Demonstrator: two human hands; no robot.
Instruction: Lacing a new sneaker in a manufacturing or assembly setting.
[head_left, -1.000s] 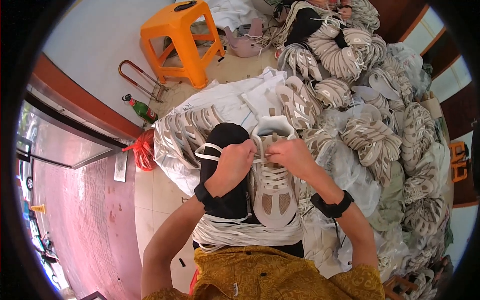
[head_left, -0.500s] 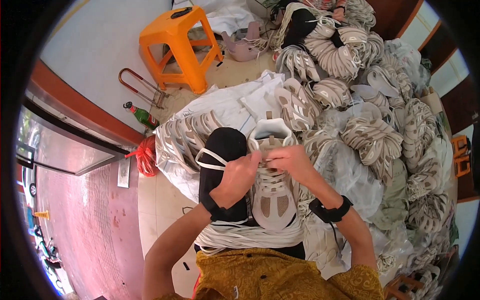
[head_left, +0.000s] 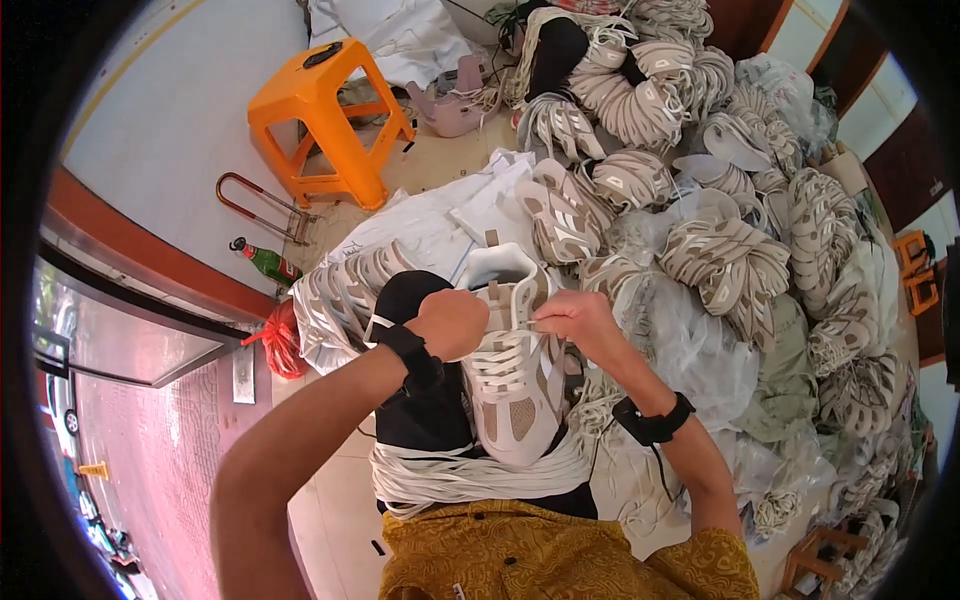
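Observation:
A beige and white sneaker rests on my lap, toe toward me, with white laces crossing its front. At its right eyelet edge my right hand is closed in a pinch on a shoelace. My left hand is closed beside the upper left of the lacing. Its fingertips are turned away, so what they hold is hidden. A bundle of loose white laces lies across my lap.
Beige shoe uppers are heaped in bundles on the right, among clear plastic bags. More uppers lie on a white sack. An orange stool, a green bottle and a red bag stand at the left.
My hands have moved apart from the middle of the shoe's opening, the left to the left side, the right to the right eyelets. The whole view has shifted slightly.

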